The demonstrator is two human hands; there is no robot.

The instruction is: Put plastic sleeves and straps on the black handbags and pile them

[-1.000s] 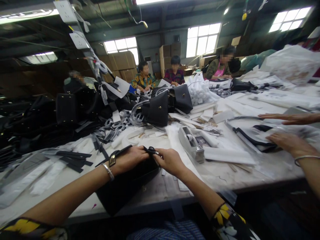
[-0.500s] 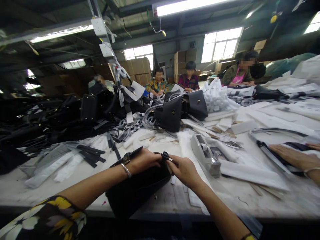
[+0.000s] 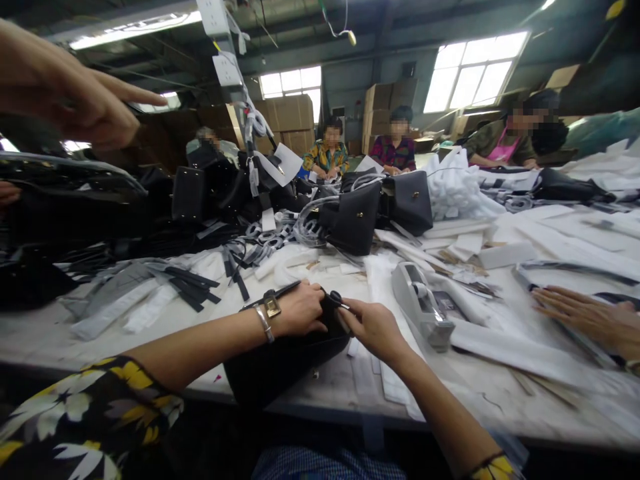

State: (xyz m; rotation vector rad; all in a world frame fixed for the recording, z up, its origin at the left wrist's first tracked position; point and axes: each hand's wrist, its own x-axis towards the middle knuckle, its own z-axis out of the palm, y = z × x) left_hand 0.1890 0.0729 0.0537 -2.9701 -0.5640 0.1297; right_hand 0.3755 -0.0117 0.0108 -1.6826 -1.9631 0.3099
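Note:
A black handbag (image 3: 280, 367) rests tilted at the table's near edge, with a small metal stud low on its side. My left hand (image 3: 303, 308) is closed over the bag's upper edge, its fingertips partly hidden at the opening. At the bag's right upper corner, my right hand (image 3: 370, 327) is closed, thumb and fingers pinching the edge. A small rounded black piece (image 3: 335, 297) sticks up by those fingertips; whether it belongs to the bag, I cannot tell. Right of my right hand stands a grey tape dispenser (image 3: 425, 310).
Black handbags (image 3: 357, 217) with wrapped handles stand ahead. Dark strips (image 3: 193, 287) and white foam pieces (image 3: 525, 350) litter the table. Another person's hand (image 3: 590, 320) works at right; a pointing hand (image 3: 65, 87) reaches in upper left. Several people sit across the table.
Another person's pointing hand and a dark bag with a wrapped handle have come into view at left. The view has shifted a little. My hands stay on the handbag, the left one's fingers slightly more spread.

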